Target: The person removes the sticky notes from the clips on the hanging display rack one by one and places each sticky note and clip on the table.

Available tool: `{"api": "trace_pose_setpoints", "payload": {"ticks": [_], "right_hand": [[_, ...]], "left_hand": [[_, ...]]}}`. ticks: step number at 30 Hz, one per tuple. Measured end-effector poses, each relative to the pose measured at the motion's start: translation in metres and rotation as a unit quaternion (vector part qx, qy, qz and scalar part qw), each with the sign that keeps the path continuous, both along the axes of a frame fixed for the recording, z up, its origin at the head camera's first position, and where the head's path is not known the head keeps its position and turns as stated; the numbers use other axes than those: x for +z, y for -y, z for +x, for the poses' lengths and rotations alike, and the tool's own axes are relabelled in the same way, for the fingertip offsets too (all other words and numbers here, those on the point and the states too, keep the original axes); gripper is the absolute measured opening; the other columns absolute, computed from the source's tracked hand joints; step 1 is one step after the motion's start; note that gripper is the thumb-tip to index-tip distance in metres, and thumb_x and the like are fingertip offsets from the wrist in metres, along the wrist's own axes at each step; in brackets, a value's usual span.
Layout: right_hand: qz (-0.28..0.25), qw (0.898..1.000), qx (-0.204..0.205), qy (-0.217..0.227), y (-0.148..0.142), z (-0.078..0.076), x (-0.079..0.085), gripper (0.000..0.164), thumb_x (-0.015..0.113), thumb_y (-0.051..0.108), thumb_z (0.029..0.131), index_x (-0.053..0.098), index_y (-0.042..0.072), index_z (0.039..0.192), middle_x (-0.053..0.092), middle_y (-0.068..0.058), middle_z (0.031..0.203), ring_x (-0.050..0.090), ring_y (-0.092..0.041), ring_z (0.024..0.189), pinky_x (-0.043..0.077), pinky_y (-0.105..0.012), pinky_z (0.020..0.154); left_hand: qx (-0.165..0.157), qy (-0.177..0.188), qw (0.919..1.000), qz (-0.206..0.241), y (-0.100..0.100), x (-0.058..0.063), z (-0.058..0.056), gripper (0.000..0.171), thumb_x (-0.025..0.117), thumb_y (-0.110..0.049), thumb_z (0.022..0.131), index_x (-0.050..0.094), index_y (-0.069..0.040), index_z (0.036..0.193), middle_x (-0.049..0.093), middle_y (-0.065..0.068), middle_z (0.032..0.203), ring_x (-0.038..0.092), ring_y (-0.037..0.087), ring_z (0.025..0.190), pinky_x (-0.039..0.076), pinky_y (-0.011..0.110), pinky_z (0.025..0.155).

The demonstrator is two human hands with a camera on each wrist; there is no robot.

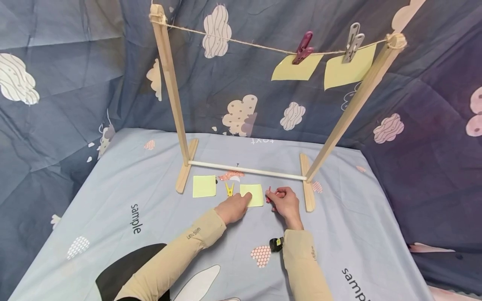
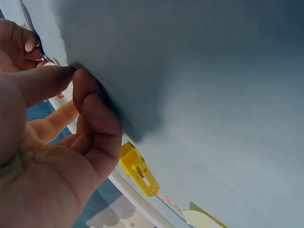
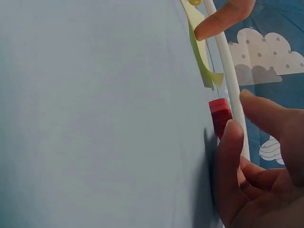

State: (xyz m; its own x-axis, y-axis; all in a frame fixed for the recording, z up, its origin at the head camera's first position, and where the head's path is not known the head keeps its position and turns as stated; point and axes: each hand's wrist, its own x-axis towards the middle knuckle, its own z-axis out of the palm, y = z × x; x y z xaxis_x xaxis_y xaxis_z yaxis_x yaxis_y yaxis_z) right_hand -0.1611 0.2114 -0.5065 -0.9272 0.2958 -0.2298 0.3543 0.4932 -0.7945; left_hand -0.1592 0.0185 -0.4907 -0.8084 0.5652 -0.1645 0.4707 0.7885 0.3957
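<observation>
My left hand [image 1: 233,207] is at a square yellow sticky note [image 1: 256,193], pinching its near left edge between thumb and finger. In the right wrist view that note [image 3: 200,52] curves up from the cloth, with a finger lying over it. Just right of the note, my right hand [image 1: 287,205] holds a red clothespin [image 3: 220,114] between thumb and fingers, low over the cloth. A yellow clothespin [image 1: 229,189] lies left of the left hand, beside a second sticky note [image 1: 204,186].
Behind the hands stands a wooden frame [image 1: 171,88] with a white bottom rod [image 1: 248,170]. On its twine [image 1: 233,40], a maroon clothespin [image 1: 303,48] and a grey clothespin [image 1: 353,44] hold up yellow notes. A small black object [image 1: 276,244] sits by the right sleeve.
</observation>
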Motion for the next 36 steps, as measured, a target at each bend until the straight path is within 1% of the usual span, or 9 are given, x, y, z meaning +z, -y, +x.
{"api": "trace_pose_setpoints", "payload": {"ticks": [6,11,16,21,24,28,33,36], "right_hand": [[-0.009,1.000,0.001,0.001,-0.0006,-0.0003,-0.0017,0.046,0.071,0.022,0.087,0.052,-0.002,0.120,0.059,-0.008,0.087,0.056,-0.006,0.047,0.050,-0.022,0.050],[-0.018,1.000,-0.003,0.005,-0.0002,-0.0004,-0.0015,0.045,0.071,0.020,0.086,0.052,-0.002,0.121,0.059,-0.008,0.087,0.056,-0.006,0.048,0.051,-0.023,0.050],[-0.018,1.000,-0.001,0.005,0.0005,0.0019,-0.0012,0.045,0.071,0.019,0.086,0.052,-0.002,0.121,0.058,-0.008,0.088,0.056,-0.007,0.049,0.052,-0.024,0.051],[-0.012,1.000,0.000,-0.008,0.0005,0.0034,-0.0023,0.045,0.071,0.019,0.086,0.052,-0.003,0.120,0.059,-0.009,0.088,0.056,-0.007,0.050,0.053,-0.024,0.052],[-0.011,1.000,0.002,-0.013,0.0004,0.0034,-0.0032,0.046,0.071,0.022,0.086,0.052,-0.002,0.120,0.059,-0.009,0.088,0.056,-0.007,0.051,0.053,-0.024,0.052],[-0.014,1.000,0.001,-0.015,-0.0002,0.0041,-0.0045,0.047,0.071,0.026,0.087,0.052,-0.001,0.121,0.058,-0.009,0.088,0.057,-0.007,0.050,0.053,-0.023,0.052],[-0.018,1.000,0.000,-0.015,-0.0011,0.0056,-0.0047,0.047,0.070,0.027,0.087,0.052,-0.001,0.121,0.058,-0.009,0.088,0.058,-0.007,0.051,0.053,-0.023,0.053],[-0.024,1.000,-0.001,-0.013,-0.0021,0.0058,-0.0040,0.047,0.070,0.027,0.088,0.052,-0.002,0.121,0.058,-0.009,0.088,0.058,-0.008,0.050,0.054,-0.024,0.053]], "left_hand": [[-0.012,-0.012,0.9999,0.002,0.0012,-0.0007,-0.0003,0.016,0.054,-0.010,0.097,0.049,-0.007,0.112,0.061,0.015,0.084,0.063,0.026,0.075,0.053,0.036,0.063],[-0.018,-0.023,0.9995,0.008,0.0026,-0.0012,-0.0003,0.013,0.053,-0.009,0.097,0.049,-0.007,0.109,0.061,0.014,0.081,0.063,0.026,0.074,0.052,0.037,0.062],[-0.018,-0.027,0.9994,0.006,0.0029,-0.0009,0.0024,0.013,0.052,-0.009,0.097,0.050,-0.007,0.109,0.061,0.015,0.081,0.064,0.026,0.074,0.053,0.036,0.061],[-0.021,-0.035,0.9991,0.009,0.0027,-0.0015,0.0029,0.013,0.053,-0.009,0.097,0.049,-0.006,0.109,0.061,0.015,0.082,0.064,0.027,0.075,0.053,0.036,0.061],[-0.019,-0.043,0.9988,0.015,0.0026,-0.0008,0.0027,0.013,0.055,-0.008,0.096,0.050,-0.007,0.107,0.061,0.014,0.079,0.064,0.026,0.073,0.052,0.035,0.060],[-0.016,-0.036,0.9989,0.026,0.0023,0.0005,0.0025,0.012,0.056,-0.007,0.095,0.051,-0.006,0.106,0.061,0.012,0.077,0.063,0.024,0.071,0.051,0.034,0.059],[-0.004,-0.014,0.9994,0.033,0.0006,0.0001,0.0021,0.010,0.055,-0.008,0.096,0.050,-0.006,0.105,0.058,0.011,0.075,0.058,0.020,0.066,0.050,0.033,0.057],[0.005,-0.008,0.9991,0.040,-0.0002,-0.0004,0.0015,0.009,0.055,-0.007,0.095,0.050,-0.006,0.103,0.058,0.011,0.074,0.056,0.019,0.064,0.049,0.033,0.056]]}}
